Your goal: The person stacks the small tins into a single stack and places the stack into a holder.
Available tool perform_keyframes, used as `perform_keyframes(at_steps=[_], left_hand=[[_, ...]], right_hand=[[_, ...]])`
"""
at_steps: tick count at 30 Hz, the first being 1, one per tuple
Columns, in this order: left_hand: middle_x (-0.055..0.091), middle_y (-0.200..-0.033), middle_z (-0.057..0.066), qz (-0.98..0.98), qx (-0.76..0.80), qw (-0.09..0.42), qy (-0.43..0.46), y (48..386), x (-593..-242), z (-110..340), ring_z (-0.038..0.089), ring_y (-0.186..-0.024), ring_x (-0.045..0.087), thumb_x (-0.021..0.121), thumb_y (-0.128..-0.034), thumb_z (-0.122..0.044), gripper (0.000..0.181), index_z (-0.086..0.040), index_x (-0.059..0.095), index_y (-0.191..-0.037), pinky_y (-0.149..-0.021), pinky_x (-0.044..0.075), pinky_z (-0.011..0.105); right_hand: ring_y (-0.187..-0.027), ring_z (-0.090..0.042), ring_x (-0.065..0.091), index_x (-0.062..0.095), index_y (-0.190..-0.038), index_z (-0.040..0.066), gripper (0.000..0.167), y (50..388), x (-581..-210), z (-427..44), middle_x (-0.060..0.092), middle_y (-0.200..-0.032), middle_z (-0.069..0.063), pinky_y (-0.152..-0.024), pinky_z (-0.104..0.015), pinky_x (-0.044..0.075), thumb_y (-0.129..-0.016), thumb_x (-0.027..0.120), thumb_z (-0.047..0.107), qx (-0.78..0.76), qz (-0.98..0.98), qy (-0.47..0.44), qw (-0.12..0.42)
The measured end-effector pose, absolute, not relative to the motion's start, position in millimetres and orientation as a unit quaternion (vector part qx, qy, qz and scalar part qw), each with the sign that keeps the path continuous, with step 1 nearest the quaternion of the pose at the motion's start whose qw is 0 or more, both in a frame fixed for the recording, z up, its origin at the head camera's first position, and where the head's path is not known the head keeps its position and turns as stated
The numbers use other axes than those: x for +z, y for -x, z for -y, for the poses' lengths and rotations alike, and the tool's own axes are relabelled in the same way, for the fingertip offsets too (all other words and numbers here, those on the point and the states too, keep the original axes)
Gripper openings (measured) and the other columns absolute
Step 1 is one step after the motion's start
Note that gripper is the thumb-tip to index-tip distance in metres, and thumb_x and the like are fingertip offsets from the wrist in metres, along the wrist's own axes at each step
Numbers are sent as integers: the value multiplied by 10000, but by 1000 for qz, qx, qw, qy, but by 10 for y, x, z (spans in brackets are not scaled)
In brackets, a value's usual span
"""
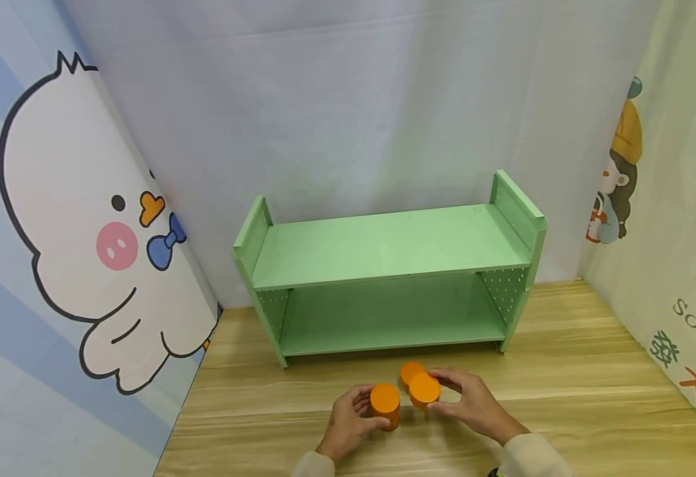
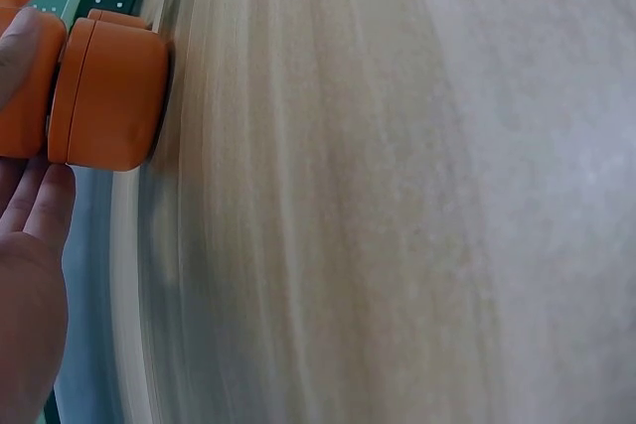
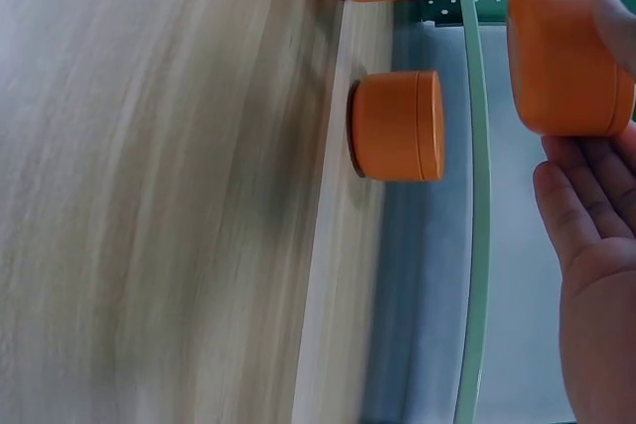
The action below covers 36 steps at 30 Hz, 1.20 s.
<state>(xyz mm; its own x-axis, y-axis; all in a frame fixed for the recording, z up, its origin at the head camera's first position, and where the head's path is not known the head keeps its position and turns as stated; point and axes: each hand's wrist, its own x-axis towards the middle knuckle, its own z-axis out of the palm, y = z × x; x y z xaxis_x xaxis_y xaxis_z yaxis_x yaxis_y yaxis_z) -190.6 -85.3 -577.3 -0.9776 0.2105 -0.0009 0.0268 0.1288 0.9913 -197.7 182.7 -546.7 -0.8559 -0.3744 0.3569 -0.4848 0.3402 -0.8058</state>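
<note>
Two round orange lidded jars stand one on top of the other on the table. My left hand [image 1: 348, 423] grips the upper jar [image 1: 385, 399] between thumb and fingers; the lower jar [image 2: 114, 96] sits directly beneath it in the left wrist view. Just to the right, my right hand [image 1: 469, 402] pinches another orange jar [image 3: 564, 62] from its right side. That jar is held up off the table, as the right wrist view shows. A further orange jar [image 3: 397, 126] stands on the table by itself, partly hidden behind the held one in the head view.
A light green two-tier shelf [image 1: 383, 245] with raised perforated sides stands behind the jars on the wood-grain table [image 1: 252, 424]. Printed cloths hang around it: a white cartoon bird [image 1: 67, 199] on the left, a plain grey backdrop [image 1: 348, 99] behind, a figure and lettering on the right.
</note>
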Motion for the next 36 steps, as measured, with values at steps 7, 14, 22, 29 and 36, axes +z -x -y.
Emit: perform_keyframes(at_steps=[7,14,22,29,36], left_hand=[[640,-1250,203,-749,654,67,-81,1910,-5787,852,353,-1157,617,881,-718,-4,588,78,604,-1231,-982,541,342],[641,-1249,204,-749,655,67,-78,1915,-5803,851,354,-1156,618,880,-719,-1,582,75,608,-1228,-982,542,352],[643,-1250,198,-746,657,69,-78,1920,-5811,847,349,-1158,618,878,-723,1,574,69,613,-1228,-980,543,346],[634,-1268,203,-742,662,68,-81,1913,-5817,848,345,-1165,617,873,-728,2,583,68,609,-1243,-979,543,348],[637,-1262,203,-741,663,66,-81,1911,-5812,847,346,-1162,621,871,-727,9,582,69,609,-1244,-973,547,348]], right_hand=[[-1093,-362,641,626,-1228,-95,507,1965,-5398,-1780,649,-1202,-220,-948,-474,534,-823,833,128,509,816,-269,55],[-1105,-375,635,623,-1243,-90,522,1970,-5357,-1730,648,-1212,-209,-966,-465,528,-827,831,146,507,820,-263,44],[-1115,-387,630,621,-1249,-82,513,1985,-5354,-1686,640,-1227,-219,-972,-468,524,-833,825,139,510,816,-269,36],[-1136,-375,625,617,-1261,-72,521,1986,-5370,-1664,631,-1251,-215,-986,-455,520,-842,820,162,515,816,-262,22],[-1142,-375,621,619,-1262,-69,516,1992,-5372,-1636,629,-1257,-217,-988,-458,517,-848,816,169,515,816,-260,19]])
